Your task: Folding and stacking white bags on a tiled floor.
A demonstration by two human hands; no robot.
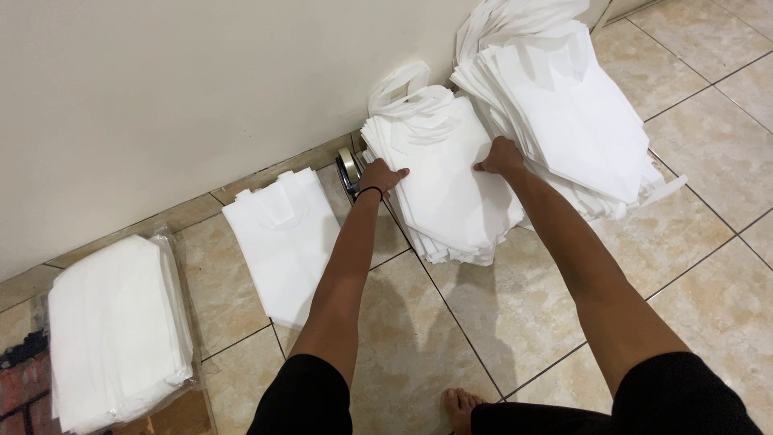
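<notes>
A thick stack of white, soft non-woven fabric bags with loop handles [443, 189] is lying on the floor against the wall, and both hands are laid on it. The left hand [384, 175] is pressed at the stack's left edge, fingers spread and bent over the top sheet; the right hand [501, 157] is set on the right part of the top, palm down. Whether any bag is really pinched between the fingers cannot be told, as the fingertips are partly hidden.

Each bag is judged to be very light, limp and a little slippery, so single sheets would slide off one another (the fanned lower edge suggests it already). The stack is best taken at two opposite edges, with the fingers put under the lower sheets, not by the handles.

Just to the right of the right hand, a second, bigger heap of the same white bags [564, 113] is leaning on the wall. Just beside the left hand, a roll of tape [348, 167] stands at the wall. Further left a single flat white bag [282, 242] is spread, and well apart a clear plastic packet of white bags [117, 330].

The floor of glossy beige ceramic tiles [684, 258] looks hard and smooth; the plain cream wall [161, 89] closes the space behind.
</notes>
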